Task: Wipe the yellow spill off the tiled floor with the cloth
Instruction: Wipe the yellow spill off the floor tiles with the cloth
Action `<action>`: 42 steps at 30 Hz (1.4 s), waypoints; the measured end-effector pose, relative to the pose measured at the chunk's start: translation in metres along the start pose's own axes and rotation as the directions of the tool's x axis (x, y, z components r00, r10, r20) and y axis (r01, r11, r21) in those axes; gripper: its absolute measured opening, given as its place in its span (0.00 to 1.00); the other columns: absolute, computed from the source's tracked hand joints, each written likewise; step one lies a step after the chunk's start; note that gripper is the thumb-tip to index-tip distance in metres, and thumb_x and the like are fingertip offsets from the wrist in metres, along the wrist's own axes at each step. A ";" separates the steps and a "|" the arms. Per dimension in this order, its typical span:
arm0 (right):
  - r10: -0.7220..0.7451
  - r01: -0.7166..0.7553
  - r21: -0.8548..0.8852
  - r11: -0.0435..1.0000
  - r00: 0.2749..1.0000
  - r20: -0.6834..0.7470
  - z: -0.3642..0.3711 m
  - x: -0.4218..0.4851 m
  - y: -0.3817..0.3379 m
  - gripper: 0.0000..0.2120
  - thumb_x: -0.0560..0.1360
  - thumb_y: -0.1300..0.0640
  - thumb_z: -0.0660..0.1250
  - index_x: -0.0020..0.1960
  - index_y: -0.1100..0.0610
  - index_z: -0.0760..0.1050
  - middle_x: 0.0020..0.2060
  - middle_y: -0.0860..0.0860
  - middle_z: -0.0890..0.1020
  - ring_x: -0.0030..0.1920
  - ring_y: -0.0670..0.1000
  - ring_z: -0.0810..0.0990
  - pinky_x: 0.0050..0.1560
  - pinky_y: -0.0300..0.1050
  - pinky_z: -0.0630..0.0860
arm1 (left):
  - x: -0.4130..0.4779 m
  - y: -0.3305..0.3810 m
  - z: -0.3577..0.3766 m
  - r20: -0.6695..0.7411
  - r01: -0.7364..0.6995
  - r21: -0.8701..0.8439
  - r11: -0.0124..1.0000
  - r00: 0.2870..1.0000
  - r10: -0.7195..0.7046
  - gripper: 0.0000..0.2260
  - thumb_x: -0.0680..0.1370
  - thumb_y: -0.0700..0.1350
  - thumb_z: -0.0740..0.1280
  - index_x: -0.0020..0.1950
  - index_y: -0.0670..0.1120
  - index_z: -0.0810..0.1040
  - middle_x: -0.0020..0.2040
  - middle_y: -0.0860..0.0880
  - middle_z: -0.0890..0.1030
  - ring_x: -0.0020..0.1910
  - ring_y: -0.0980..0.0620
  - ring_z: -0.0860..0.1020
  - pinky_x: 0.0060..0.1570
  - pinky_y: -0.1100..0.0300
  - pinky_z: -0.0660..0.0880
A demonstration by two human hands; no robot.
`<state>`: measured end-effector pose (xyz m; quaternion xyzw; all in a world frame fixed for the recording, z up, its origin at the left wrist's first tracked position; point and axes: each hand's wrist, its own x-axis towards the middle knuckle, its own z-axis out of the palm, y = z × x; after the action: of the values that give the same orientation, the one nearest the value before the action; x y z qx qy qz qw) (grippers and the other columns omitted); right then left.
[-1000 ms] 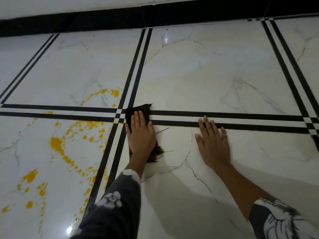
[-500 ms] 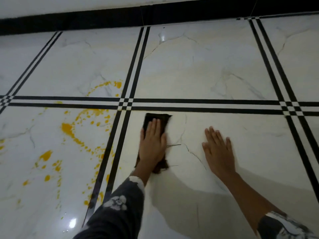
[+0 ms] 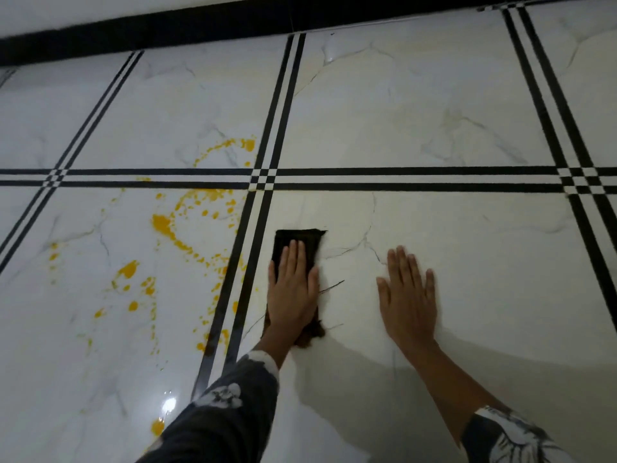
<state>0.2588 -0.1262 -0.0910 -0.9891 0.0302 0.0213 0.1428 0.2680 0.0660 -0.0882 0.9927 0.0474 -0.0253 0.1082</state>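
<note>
A dark folded cloth (image 3: 312, 240) lies flat on the white marble-look tiled floor (image 3: 450, 235), just right of a black-striped tile joint. My left hand (image 3: 292, 290) presses flat on the cloth, fingers together, covering most of it; a frayed end shows below my palm. My right hand (image 3: 409, 295) rests flat on bare tile to the right, fingers slightly apart, holding nothing. The yellow spill (image 3: 163, 223) is scattered in blobs and droplets over the tiles left of the joint, with more drops (image 3: 248, 144) on the tile beyond the cross joint. The cloth is apart from the spill.
Black double-line joints (image 3: 417, 178) cross the floor in a grid. A black skirting band (image 3: 167, 31) runs along the wall at the top. A bright light reflection (image 3: 168, 403) shines on the near tile beside another yellow blob (image 3: 157, 427).
My left hand has slid the cloth toward me, off the cross joint onto the near tile. My right hand has shifted nearer too. The spill looks unchanged.
</note>
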 end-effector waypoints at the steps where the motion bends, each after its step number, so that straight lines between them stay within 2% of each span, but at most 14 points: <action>1: -0.003 0.003 0.007 1.000 1.000 -0.002 0.000 -0.003 -0.003 0.32 0.79 0.45 0.35 0.71 0.60 0.63 0.70 0.57 0.68 0.69 0.57 0.68 0.68 0.59 0.57 | -0.016 -0.011 0.000 -0.031 0.054 -0.001 0.999 0.998 -0.054 0.30 0.77 0.59 0.36 0.76 0.45 0.48 0.77 0.48 0.53 0.75 0.55 0.47 0.73 0.54 0.40; 4: 0.006 -0.006 0.017 1.000 1.000 -0.023 0.004 -0.005 -0.007 0.28 0.79 0.46 0.42 0.71 0.61 0.63 0.70 0.57 0.67 0.69 0.58 0.68 0.68 0.60 0.59 | -0.078 -0.008 0.001 -0.037 0.127 -0.019 0.992 0.991 -0.128 0.30 0.80 0.58 0.38 0.75 0.42 0.55 0.75 0.45 0.59 0.74 0.50 0.55 0.72 0.52 0.46; 7: 0.042 -0.040 0.049 0.998 0.998 -0.041 0.007 -0.008 -0.013 0.28 0.77 0.49 0.45 0.72 0.61 0.61 0.71 0.57 0.65 0.70 0.58 0.66 0.68 0.61 0.58 | -0.101 0.018 0.009 0.034 -0.016 -0.021 1.000 0.999 0.017 0.28 0.81 0.57 0.41 0.74 0.42 0.59 0.74 0.45 0.63 0.73 0.48 0.62 0.69 0.50 0.52; 10: -0.003 0.003 0.037 0.999 1.000 -0.013 0.008 -0.018 -0.023 0.28 0.78 0.47 0.43 0.72 0.61 0.61 0.71 0.56 0.65 0.70 0.56 0.66 0.69 0.59 0.57 | -0.076 0.016 0.004 0.031 -0.108 0.021 0.994 0.994 0.107 0.27 0.81 0.57 0.39 0.75 0.45 0.56 0.75 0.48 0.59 0.74 0.50 0.58 0.71 0.52 0.47; 14: -0.056 0.056 0.009 0.998 0.997 0.055 0.006 -0.034 -0.034 0.32 0.79 0.45 0.34 0.71 0.61 0.64 0.69 0.56 0.69 0.68 0.55 0.70 0.69 0.55 0.57 | -0.077 -0.023 0.001 -0.031 0.078 -0.005 0.997 0.996 -0.079 0.30 0.79 0.59 0.34 0.76 0.45 0.51 0.75 0.51 0.52 0.75 0.52 0.52 0.72 0.53 0.42; 17: -0.070 0.069 0.023 0.997 0.995 0.068 0.006 -0.036 -0.037 0.32 0.80 0.45 0.34 0.70 0.60 0.65 0.69 0.56 0.69 0.67 0.55 0.71 0.68 0.53 0.54 | -0.125 -0.030 0.001 -0.041 0.152 -0.023 0.988 0.987 -0.153 0.28 0.80 0.58 0.38 0.75 0.43 0.52 0.75 0.47 0.55 0.75 0.49 0.54 0.72 0.52 0.45; 20: -0.123 0.121 0.033 0.992 0.990 0.075 0.011 -0.041 -0.048 0.30 0.80 0.47 0.35 0.71 0.59 0.64 0.70 0.55 0.68 0.68 0.54 0.69 0.68 0.54 0.53 | -0.155 -0.009 0.008 0.016 0.045 -0.021 0.999 0.999 -0.044 0.26 0.81 0.56 0.42 0.75 0.43 0.55 0.74 0.47 0.59 0.74 0.51 0.55 0.71 0.51 0.49; 23: -0.148 0.144 0.051 0.988 0.984 0.098 0.016 -0.049 -0.062 0.30 0.80 0.47 0.35 0.71 0.58 0.63 0.70 0.54 0.68 0.68 0.54 0.68 0.69 0.53 0.53 | -0.125 -0.011 0.002 0.033 -0.059 0.004 0.998 0.998 0.059 0.26 0.81 0.56 0.40 0.75 0.45 0.55 0.75 0.48 0.58 0.74 0.51 0.56 0.71 0.51 0.50; 26: -0.171 0.168 0.036 0.985 0.979 0.113 0.016 -0.050 -0.060 0.30 0.80 0.46 0.35 0.71 0.57 0.64 0.70 0.54 0.69 0.68 0.54 0.69 0.68 0.53 0.53 | -0.100 -0.045 -0.004 0.005 0.111 0.000 0.994 0.994 -0.111 0.28 0.79 0.59 0.35 0.76 0.47 0.47 0.76 0.51 0.51 0.75 0.54 0.49 0.74 0.53 0.43; 30: -0.191 0.193 -0.007 0.981 0.975 0.112 0.014 -0.045 -0.046 0.30 0.79 0.42 0.37 0.72 0.55 0.62 0.71 0.53 0.66 0.71 0.51 0.63 0.69 0.54 0.52 | -0.131 -0.057 -0.004 -0.071 0.268 -0.022 0.963 0.961 -0.269 0.28 0.80 0.57 0.39 0.75 0.43 0.51 0.75 0.46 0.57 0.75 0.51 0.54 0.73 0.52 0.45; 33: -0.207 0.209 -0.014 0.978 0.973 0.101 0.018 -0.044 -0.043 0.29 0.79 0.42 0.39 0.73 0.55 0.61 0.72 0.52 0.65 0.71 0.52 0.62 0.70 0.54 0.52 | -0.141 -0.028 0.006 -0.016 0.143 -0.031 0.989 0.990 -0.143 0.27 0.81 0.57 0.43 0.75 0.44 0.53 0.75 0.46 0.59 0.74 0.51 0.55 0.71 0.53 0.46; 37: -0.219 0.224 -0.030 0.974 0.969 0.112 0.017 -0.045 -0.043 0.29 0.79 0.43 0.40 0.73 0.55 0.61 0.71 0.53 0.65 0.71 0.51 0.61 0.70 0.55 0.52 | -0.087 -0.018 0.001 0.014 -0.036 -0.011 0.999 0.999 0.036 0.26 0.81 0.56 0.39 0.75 0.45 0.52 0.75 0.49 0.55 0.75 0.51 0.53 0.73 0.53 0.45; 40: -0.217 0.220 -0.018 0.975 0.970 0.109 0.011 -0.039 -0.040 0.30 0.79 0.42 0.37 0.73 0.56 0.61 0.71 0.53 0.66 0.71 0.50 0.59 0.70 0.54 0.51 | -0.050 -0.041 -0.005 0.021 0.075 -0.016 0.997 0.997 -0.075 0.28 0.78 0.60 0.36 0.75 0.48 0.44 0.76 0.52 0.47 0.76 0.54 0.47 0.73 0.54 0.39; 42: -0.190 0.191 -0.005 0.982 0.978 0.090 0.008 -0.026 -0.035 0.31 0.79 0.42 0.36 0.73 0.56 0.60 0.71 0.53 0.66 0.71 0.51 0.59 0.70 0.54 0.50 | -0.052 -0.038 -0.005 -0.028 0.153 -0.028 0.988 0.988 -0.154 0.32 0.76 0.63 0.34 0.75 0.47 0.44 0.76 0.51 0.47 0.76 0.53 0.47 0.73 0.53 0.41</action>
<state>0.2344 -0.0894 -0.0876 -0.9864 -0.0713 0.0517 0.1388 0.2124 0.0997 -0.0883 0.9849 0.1256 -0.0179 0.1181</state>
